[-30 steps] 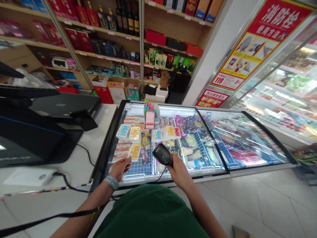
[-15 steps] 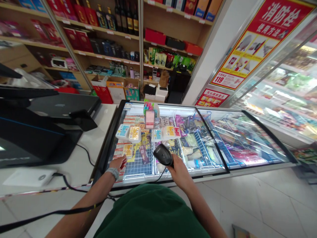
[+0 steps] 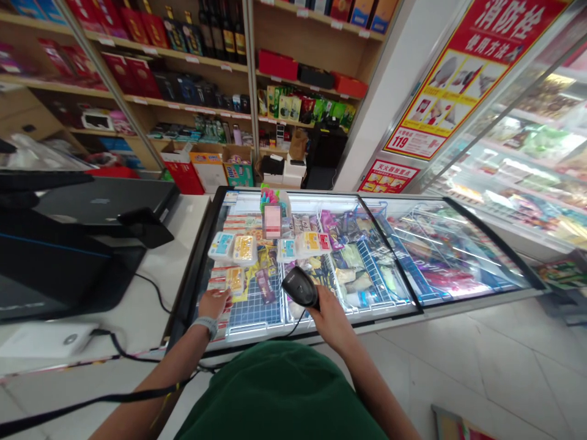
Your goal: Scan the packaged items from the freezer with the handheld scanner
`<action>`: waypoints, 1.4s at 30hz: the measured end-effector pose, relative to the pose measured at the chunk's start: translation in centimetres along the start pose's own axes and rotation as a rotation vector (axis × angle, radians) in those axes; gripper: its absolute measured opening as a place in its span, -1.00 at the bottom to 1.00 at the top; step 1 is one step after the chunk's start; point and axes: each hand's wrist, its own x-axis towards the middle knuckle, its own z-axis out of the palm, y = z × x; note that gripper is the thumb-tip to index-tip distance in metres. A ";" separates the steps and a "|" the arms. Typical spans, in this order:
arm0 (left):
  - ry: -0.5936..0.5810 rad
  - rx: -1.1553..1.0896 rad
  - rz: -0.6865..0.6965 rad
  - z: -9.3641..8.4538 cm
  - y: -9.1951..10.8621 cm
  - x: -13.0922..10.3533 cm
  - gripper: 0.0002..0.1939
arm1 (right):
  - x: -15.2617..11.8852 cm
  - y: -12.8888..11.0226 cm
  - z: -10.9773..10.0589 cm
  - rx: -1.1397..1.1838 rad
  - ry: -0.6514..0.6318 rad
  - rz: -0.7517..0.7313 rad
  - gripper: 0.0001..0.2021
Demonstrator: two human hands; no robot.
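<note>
A black handheld scanner (image 3: 299, 287) is gripped in my right hand (image 3: 329, 313), its head pointing forward-left above the glass freezer top (image 3: 257, 329). My left hand (image 3: 214, 304), with a watch on the wrist, is at a yellow-labelled clear tub (image 3: 235, 280) near the left of the glass; whether its fingers grip the tub is too small to tell. Farther forward lie a blue-labelled tub (image 3: 222, 245) and another yellow-labelled tub (image 3: 245, 249). To their right are a blue-and-white tub (image 3: 287, 249), a yellow-labelled one (image 3: 308, 244) and a red-labelled one (image 3: 324, 242).
A black checkout terminal (image 3: 50, 256) and a white device (image 3: 50, 340) with a cable stand on the left counter (image 3: 190, 244). A container of colourful items (image 3: 270, 197) sits at the freezer's back edge. Shelves (image 3: 215, 61) of boxes and bottles rise behind. A black strap crosses the lower left.
My left hand has moved slightly left and forward, up to the nearest yellow-labelled tub. My right hand still holds the scanner. The view has shifted a little.
</note>
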 end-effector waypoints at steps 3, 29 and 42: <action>-0.092 0.109 0.013 0.6 0.8 -1.0 -0.65 | -0.2 0.5 0.0 0.010 0.014 0.013 -0.75; -0.399 0.144 -0.040 15.9 10.2 -0.4 -0.61 | -5.8 6.8 -1.5 0.107 0.347 0.363 -0.80; -0.485 0.020 0.124 8.8 8.5 -3.3 -0.73 | -4.1 4.4 -1.2 0.071 0.175 0.231 -0.80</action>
